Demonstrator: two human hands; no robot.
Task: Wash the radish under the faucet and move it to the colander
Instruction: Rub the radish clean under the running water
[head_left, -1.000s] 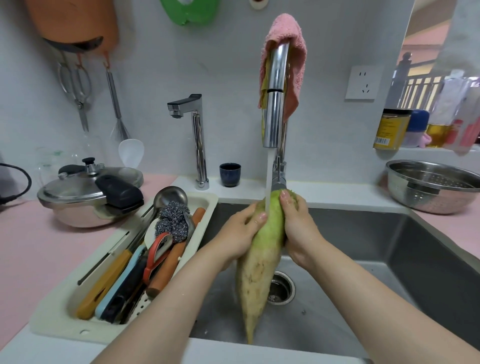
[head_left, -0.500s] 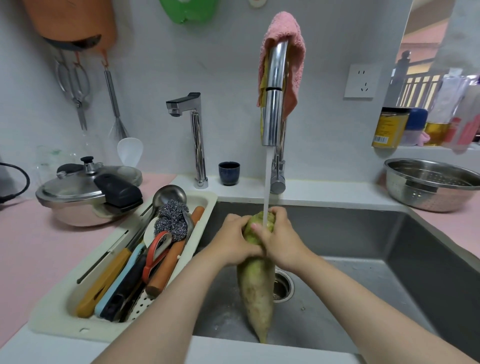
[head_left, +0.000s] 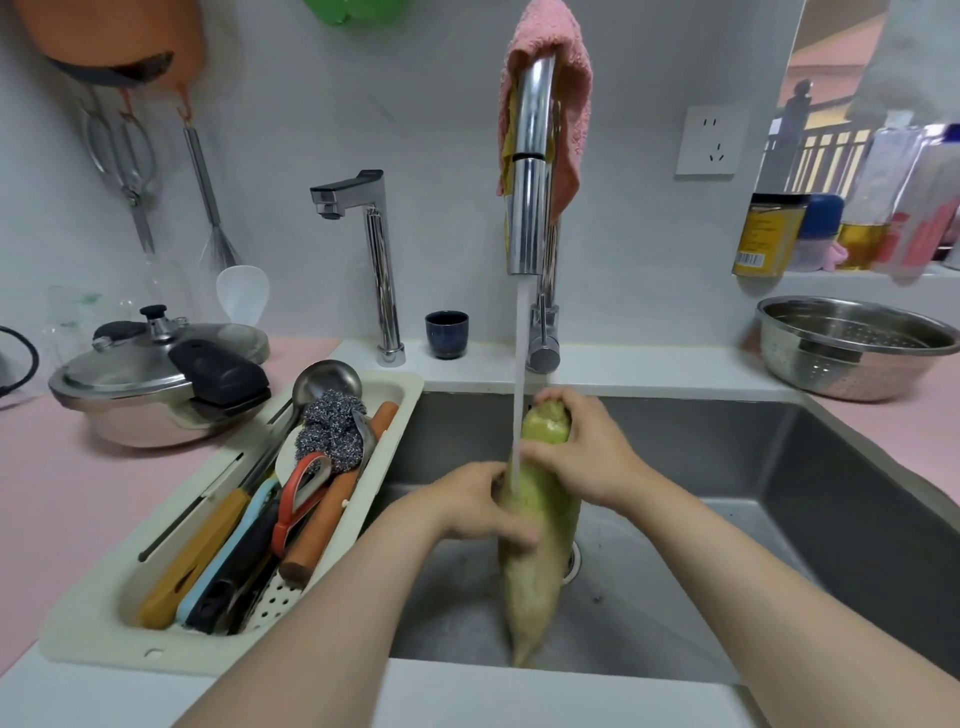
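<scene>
Sink: one steel basin (head_left: 857, 519) fills the lower centre and right of the frame, its rim running along the white ledge at the back and the white lip at the bottom edge; the right half of the basin floor lies open.
Counter: pink surface (head_left: 78, 499) at left and far right, outside the sink rim.
Tray: one cream utensil tray (head_left: 104, 613) sits over the sink's left edge, packed with handles, a ladle and a steel scourer.
Pot: one lidded steel pot (head_left: 156, 379) at middle left, just behind the tray.
Colander: one steel colander (head_left: 852, 348) stands on the counter at middle right, beyond the sink's back right corner, well apart from the hands.
Radish: one long pale green radish (head_left: 535, 561), upright over the drain at centre, tip down near the front lip, cut top up; the stream strikes its upper left side.
Faucets: two, the tall chrome faucet (head_left: 530, 171) at top centre running water, with a pink cloth draped over it, and a smaller square tap (head_left: 363, 208) to its left.
Hands: two; the left hand (head_left: 478, 499) is wrapped around the radish's middle, the right hand (head_left: 587, 452) is closed over its top end.
Cup: one dark cup (head_left: 447, 332) on the back ledge between the faucets.
</scene>
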